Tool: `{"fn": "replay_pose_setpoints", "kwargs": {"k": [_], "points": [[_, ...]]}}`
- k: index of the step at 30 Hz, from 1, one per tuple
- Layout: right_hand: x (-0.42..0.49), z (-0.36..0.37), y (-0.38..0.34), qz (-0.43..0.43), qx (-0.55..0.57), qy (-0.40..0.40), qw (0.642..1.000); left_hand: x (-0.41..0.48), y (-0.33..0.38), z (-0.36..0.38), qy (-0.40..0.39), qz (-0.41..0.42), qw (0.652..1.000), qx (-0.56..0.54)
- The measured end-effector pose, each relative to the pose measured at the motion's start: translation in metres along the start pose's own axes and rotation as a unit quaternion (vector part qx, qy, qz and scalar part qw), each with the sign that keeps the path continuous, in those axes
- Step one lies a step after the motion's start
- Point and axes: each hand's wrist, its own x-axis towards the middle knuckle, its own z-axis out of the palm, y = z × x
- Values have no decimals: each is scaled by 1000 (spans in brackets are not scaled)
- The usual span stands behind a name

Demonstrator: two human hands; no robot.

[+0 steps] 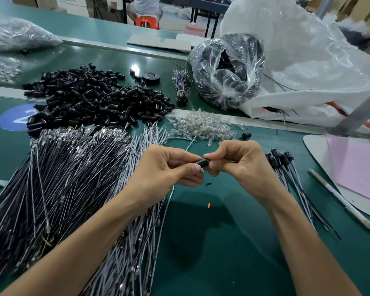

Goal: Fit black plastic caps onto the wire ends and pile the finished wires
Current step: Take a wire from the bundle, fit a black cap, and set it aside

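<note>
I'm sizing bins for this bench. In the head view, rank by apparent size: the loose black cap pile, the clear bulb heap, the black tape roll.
Largest: loose black cap pile.
Next: clear bulb heap.
Smallest: black tape roll.
The roll lies farther back, yet the gap looks too wide to flip.

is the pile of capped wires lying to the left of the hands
No, the capped wires lie right of the right hand, while uncapped wires fan out on the left.

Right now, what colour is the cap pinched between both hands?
The cap is black; the head view shows it.
</note>
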Motion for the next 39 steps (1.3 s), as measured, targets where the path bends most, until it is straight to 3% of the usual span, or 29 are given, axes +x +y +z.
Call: {"fn": "replay_pose_setpoints", "kwargs": {"k": [9, 14, 17, 19, 22, 25, 27, 29, 31, 33, 35, 36, 39], "points": [[-1, 1, -1, -15, 45, 19, 999, 2, 2, 3, 9, 3, 999, -31], [0, 12, 1, -21, 69, -15, 997, 3, 6, 3, 12, 2, 997, -73], [1, 7, -6, -30, 217, -8, 976, 3, 11, 0, -4, 8, 995, -99], [-2, -12, -15, -43, 340, 5, 939, 4, 15, -6, 32, 20, 995, -89], [-16, -46, -27, -54, 372, 56, 925, 6, 19, -20, 183, 31, 977, -105], [-33, -80, -37, 10, 252, 114, 961, 7, 22, -35, 317, 55, 936, -146], [-37, -98, -43, 78, 108, 130, 982, 8, 23, -41, 359, 71, 919, -145], [-36, -108, -42, 136, -30, 127, 982, 10, 23, -45, 375, 70, 921, -86], [-30, -110, -34, 184, -142, 119, 965, 11, 18, -48, 368, 43, 928, 48], [-24, -107, -24, 219, -291, 101, 926, 12, 13, -49, 359, 11, 917, 171], [-17, -101, -16, 231, -472, 90, 846, 12, 12, -49, 380, 9, 906, 185], [-15, -93, -17, 214, -516, 99, 824, 13, 14, -50, 399, 20, 903, 161], [-8, -48, -21, 110, -480, 100, 864, 13, 24, -56, 444, 66, 889, 84]]}}
